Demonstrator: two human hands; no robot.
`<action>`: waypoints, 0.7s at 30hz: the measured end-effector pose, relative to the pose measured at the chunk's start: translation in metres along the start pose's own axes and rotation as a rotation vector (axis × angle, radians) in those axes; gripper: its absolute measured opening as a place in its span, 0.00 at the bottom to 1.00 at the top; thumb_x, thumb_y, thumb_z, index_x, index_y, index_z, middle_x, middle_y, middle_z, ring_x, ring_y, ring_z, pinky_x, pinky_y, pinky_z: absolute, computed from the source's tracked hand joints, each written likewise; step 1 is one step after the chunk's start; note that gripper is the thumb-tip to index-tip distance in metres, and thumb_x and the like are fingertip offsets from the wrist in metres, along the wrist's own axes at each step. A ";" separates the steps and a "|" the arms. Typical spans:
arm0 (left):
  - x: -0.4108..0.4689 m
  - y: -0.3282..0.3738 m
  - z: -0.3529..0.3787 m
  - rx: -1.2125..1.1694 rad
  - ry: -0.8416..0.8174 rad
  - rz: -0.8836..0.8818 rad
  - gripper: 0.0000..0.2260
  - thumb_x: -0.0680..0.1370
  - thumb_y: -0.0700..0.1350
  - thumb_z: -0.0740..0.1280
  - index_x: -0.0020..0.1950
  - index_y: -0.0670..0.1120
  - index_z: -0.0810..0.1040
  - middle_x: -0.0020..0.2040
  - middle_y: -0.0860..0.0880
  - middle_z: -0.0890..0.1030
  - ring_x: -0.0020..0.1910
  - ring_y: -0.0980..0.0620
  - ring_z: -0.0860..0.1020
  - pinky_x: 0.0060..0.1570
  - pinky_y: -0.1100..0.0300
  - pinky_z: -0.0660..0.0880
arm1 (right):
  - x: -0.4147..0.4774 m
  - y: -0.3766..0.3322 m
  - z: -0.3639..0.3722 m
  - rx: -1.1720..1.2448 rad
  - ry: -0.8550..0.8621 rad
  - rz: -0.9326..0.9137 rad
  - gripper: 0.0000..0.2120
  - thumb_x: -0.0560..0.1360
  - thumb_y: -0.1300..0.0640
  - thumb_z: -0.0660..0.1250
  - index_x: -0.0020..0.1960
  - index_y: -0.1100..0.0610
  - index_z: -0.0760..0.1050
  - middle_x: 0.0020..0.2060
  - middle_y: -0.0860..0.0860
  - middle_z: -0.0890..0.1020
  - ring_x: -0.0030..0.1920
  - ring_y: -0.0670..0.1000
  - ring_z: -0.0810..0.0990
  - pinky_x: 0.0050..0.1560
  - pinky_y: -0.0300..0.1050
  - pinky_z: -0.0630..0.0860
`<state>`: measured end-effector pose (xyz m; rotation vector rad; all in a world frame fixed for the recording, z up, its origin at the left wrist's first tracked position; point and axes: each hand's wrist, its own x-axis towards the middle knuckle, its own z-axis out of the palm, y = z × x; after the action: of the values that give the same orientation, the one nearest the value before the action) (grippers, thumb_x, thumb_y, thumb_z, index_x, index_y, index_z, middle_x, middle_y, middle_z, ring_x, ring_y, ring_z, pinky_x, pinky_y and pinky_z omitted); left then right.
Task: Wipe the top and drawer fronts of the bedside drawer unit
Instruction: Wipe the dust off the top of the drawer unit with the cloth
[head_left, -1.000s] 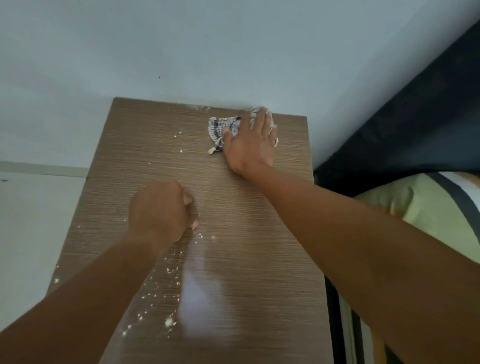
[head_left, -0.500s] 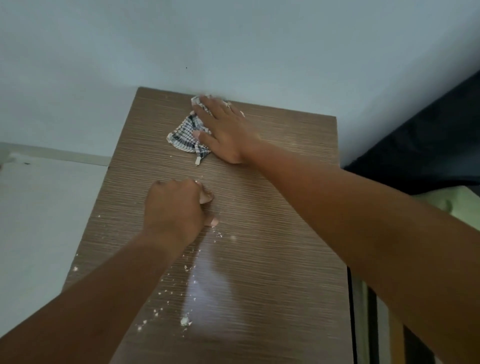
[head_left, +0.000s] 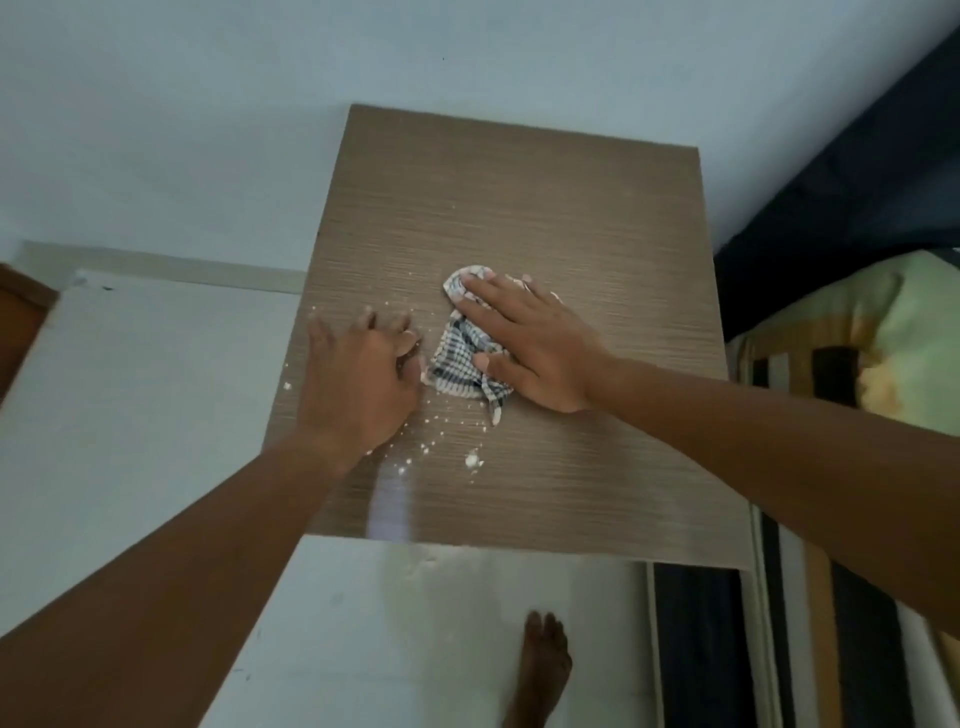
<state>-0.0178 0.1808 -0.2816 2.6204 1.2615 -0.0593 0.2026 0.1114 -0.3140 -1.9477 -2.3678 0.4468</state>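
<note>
Bare foot (head_left: 540, 670): on the pale floor (head_left: 363, 649), near side, just in front of the unit's near edge.
White crumbs (head_left: 471, 460): scattered on the near-left part of the top, 1 larger clump just near of the cloth.
Left hand (head_left: 358, 384): palm down on the top near its left edge, fingers spread and released, grasping nothing; thumb side just beside the cloth.
Checked black-and-white cloth (head_left: 462, 358): crumpled, lying at mid-depth on the top, centre-left.
Right hand (head_left: 530, 348): flat on the cloth, fingers extended, pressing rather than clenching.
Brown wood-grain top of the bedside drawer unit (head_left: 545, 208): far edge against the pale wall (head_left: 208, 130).
Bed with striped and green bedding (head_left: 857, 338): right of the unit.
</note>
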 end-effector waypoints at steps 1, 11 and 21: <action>-0.008 -0.002 -0.003 0.044 -0.036 0.024 0.18 0.80 0.53 0.60 0.69 0.52 0.76 0.72 0.53 0.73 0.73 0.45 0.68 0.69 0.32 0.56 | -0.016 -0.017 0.006 0.003 -0.002 -0.006 0.32 0.83 0.39 0.47 0.82 0.51 0.47 0.82 0.50 0.48 0.82 0.52 0.44 0.80 0.56 0.43; -0.045 -0.005 -0.019 0.197 -0.296 0.079 0.23 0.82 0.54 0.49 0.74 0.50 0.69 0.76 0.52 0.66 0.77 0.42 0.59 0.70 0.28 0.47 | -0.113 -0.140 0.059 0.109 0.067 -0.151 0.23 0.85 0.53 0.55 0.79 0.54 0.63 0.80 0.50 0.60 0.81 0.53 0.53 0.80 0.56 0.51; -0.024 -0.004 -0.034 -0.056 -0.275 -0.059 0.15 0.77 0.56 0.62 0.50 0.49 0.84 0.46 0.49 0.82 0.48 0.46 0.77 0.65 0.38 0.67 | -0.104 -0.125 0.018 0.232 0.253 -0.072 0.23 0.83 0.62 0.60 0.77 0.60 0.65 0.77 0.56 0.65 0.75 0.58 0.68 0.67 0.56 0.75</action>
<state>-0.0381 0.1722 -0.2455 2.4249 1.2239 -0.3750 0.1015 -0.0136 -0.2851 -1.7011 -2.1177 0.4214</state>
